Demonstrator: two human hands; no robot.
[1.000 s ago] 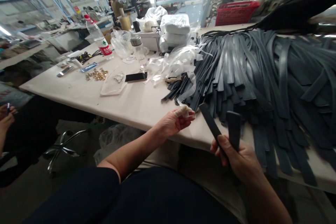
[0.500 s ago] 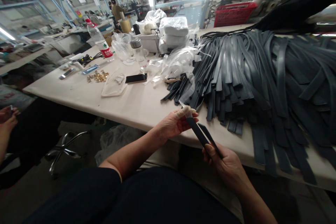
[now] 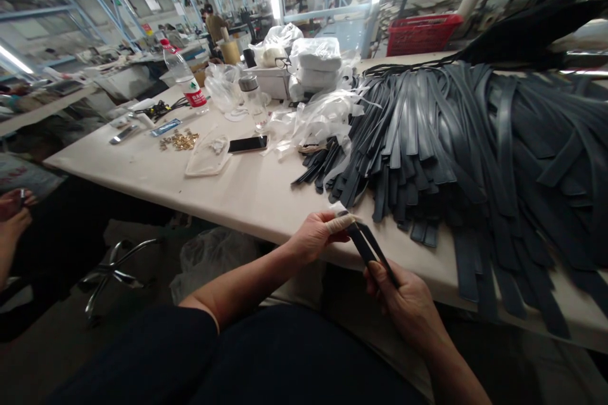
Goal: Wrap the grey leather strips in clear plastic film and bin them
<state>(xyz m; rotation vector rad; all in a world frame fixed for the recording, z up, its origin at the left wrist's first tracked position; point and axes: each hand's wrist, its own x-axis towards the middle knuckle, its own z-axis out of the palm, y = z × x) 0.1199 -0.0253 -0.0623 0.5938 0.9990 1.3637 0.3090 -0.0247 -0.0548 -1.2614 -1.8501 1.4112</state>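
Observation:
Between my two hands a dark grey strap (image 3: 363, 248) lies folded back into a narrow loop, slanting over the table's front edge. My right hand (image 3: 405, 296) is closed around its lower part, thumb on top. At the upper end my left hand (image 3: 319, 234) pinches the strap; a pale covering wraps one of its fingers. A small white piece (image 3: 339, 208) sticks out past those fingertips, and what it is attached to is hidden. Just beyond my hands, a large pile of similar dark straps (image 3: 418, 133) spreads over the table's right side.
Thin white strips (image 3: 323, 115) lie beside the pile. Further left are a phone (image 3: 247, 143), a clear tray (image 3: 209, 161), brass-coloured small parts (image 3: 183, 140), a glass bottle (image 3: 254, 104) and a plastic bottle (image 3: 190, 85). Another person's hands (image 3: 14, 215) show at the left edge.
My left hand has shifted slightly down and right, its fingers now over the strap's end. The loop has narrowed at the top. My right hand keeps its grip.

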